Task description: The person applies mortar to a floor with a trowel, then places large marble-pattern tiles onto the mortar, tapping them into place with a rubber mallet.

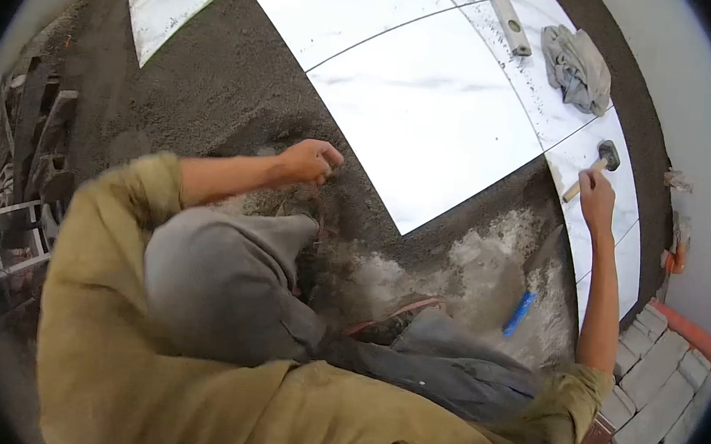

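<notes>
My right hand [599,197] has its fingers closed round the wooden handle of a mallet [607,154] with a dark head, over the narrow white tiles at the right. Held above the dark mortar bed [224,84], my left hand [312,161] has curled fingers; what they hold, if anything, is hidden. Just right of it lies a large white tile [431,136], its near corner pointing toward me. On the tiles farther back rest a spirit level [508,20] and a crumpled grey cloth [576,70].
A blue tool or strip [519,313] lies on the rough grey floor by my leg. Wood scraps [42,127] are piled at the left, with a white metal frame [7,246] nearby. Stacked grey blocks [655,375] stand at the lower right. A white wall [695,108] borders the right side.
</notes>
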Demonstrator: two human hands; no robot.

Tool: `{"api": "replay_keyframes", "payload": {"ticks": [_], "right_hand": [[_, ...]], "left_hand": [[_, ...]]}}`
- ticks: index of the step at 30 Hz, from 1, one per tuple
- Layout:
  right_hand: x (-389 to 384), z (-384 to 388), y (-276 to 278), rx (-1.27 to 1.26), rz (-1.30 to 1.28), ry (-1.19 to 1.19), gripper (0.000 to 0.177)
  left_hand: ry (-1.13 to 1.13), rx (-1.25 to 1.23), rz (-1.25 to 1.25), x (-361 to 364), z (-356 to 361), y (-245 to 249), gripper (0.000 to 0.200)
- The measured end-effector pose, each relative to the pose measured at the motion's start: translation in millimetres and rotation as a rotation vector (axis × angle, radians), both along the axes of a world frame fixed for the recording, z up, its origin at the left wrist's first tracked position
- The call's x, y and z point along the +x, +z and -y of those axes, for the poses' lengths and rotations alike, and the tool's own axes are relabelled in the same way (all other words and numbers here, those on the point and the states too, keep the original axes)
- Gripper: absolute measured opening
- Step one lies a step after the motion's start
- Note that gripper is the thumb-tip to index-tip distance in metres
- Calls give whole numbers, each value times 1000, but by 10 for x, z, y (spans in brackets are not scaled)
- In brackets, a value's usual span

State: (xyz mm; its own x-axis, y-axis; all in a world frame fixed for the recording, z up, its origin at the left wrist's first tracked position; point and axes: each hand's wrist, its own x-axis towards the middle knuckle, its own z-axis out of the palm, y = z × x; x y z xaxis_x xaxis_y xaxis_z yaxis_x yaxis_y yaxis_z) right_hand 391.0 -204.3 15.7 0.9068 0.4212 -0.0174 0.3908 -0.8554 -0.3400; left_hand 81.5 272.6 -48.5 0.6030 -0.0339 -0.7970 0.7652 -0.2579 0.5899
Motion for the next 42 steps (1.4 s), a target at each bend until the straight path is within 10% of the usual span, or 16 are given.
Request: {"api": "replay_keyframes", "payload": {"ticks": [8,42], "right_hand": [[-740,151,-286,-140,-147,115,23],[-1089,72,-479,144,-202,-86,17]], "left_hand": [[805,-355,81,-69,403,-379,69],[789,-882,208,455,529,-76,60]]}}
